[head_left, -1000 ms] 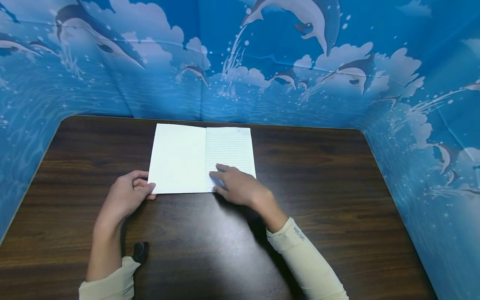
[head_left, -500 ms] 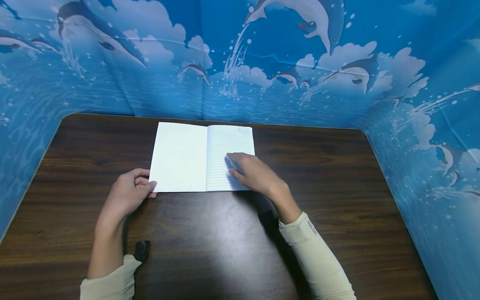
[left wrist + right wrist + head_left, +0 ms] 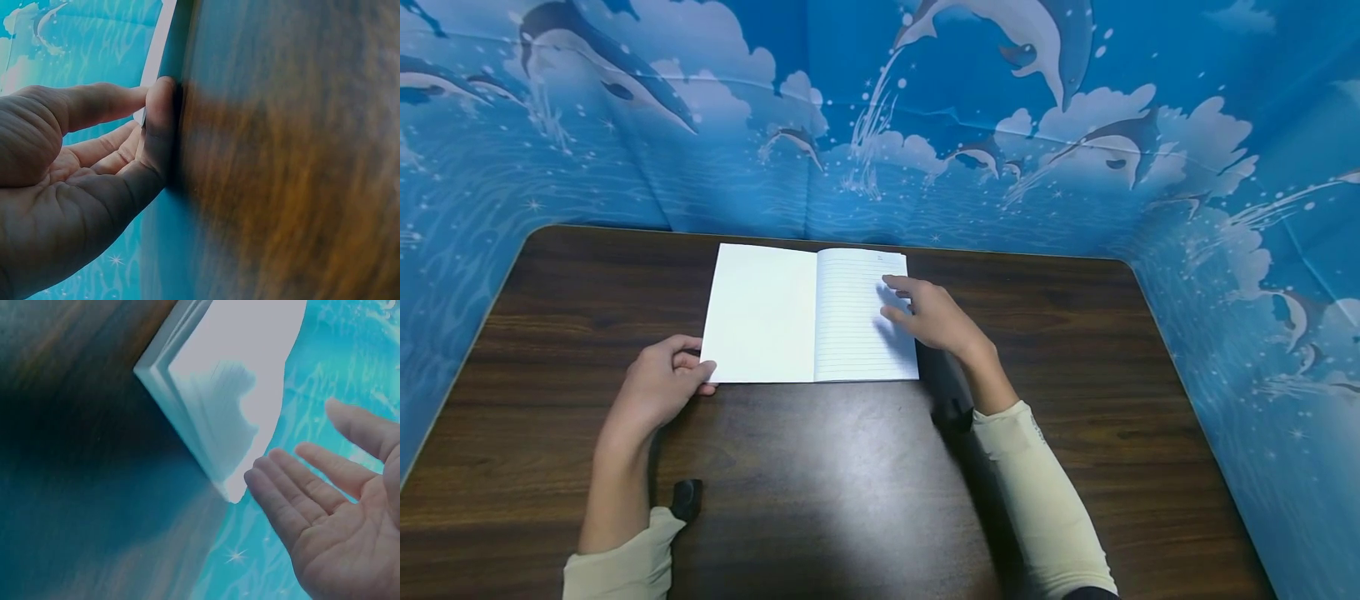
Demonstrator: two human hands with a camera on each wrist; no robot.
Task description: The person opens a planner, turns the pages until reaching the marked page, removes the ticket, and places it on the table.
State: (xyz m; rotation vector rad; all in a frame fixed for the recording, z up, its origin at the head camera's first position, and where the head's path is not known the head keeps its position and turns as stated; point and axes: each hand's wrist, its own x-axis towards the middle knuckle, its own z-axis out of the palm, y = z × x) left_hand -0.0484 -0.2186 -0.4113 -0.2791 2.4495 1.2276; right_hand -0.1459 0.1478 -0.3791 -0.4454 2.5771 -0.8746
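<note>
An open notebook (image 3: pixel 760 317) lies near the back of the dark wooden table, with a blank white left side and a ruled right page (image 3: pixel 850 333). My left hand (image 3: pixel 658 383) pinches the lower left corner of the blank side; in the left wrist view, the thumb and fingers of the left hand (image 3: pixel 94 150) meet at the thin white edge. Over the right margin of the ruled page hovers my right hand (image 3: pixel 936 317), its fingers spread and casting a shadow on the paper. In the right wrist view the right hand (image 3: pixel 337 512) holds nothing beside the notebook's page stack (image 3: pixel 206 419).
The wooden table (image 3: pixel 1075 367) has rounded back corners. A blue curtain (image 3: pixel 880 125) printed with dolphins hangs behind it and along both sides. Pale sleeves (image 3: pixel 1045 492) cover both forearms, and a black device (image 3: pixel 686 500) sits at the left wrist.
My right hand has moved from the lower middle of the ruled page up and right to its outer margin, lifting off the paper. My left hand keeps its pinch on the corner.
</note>
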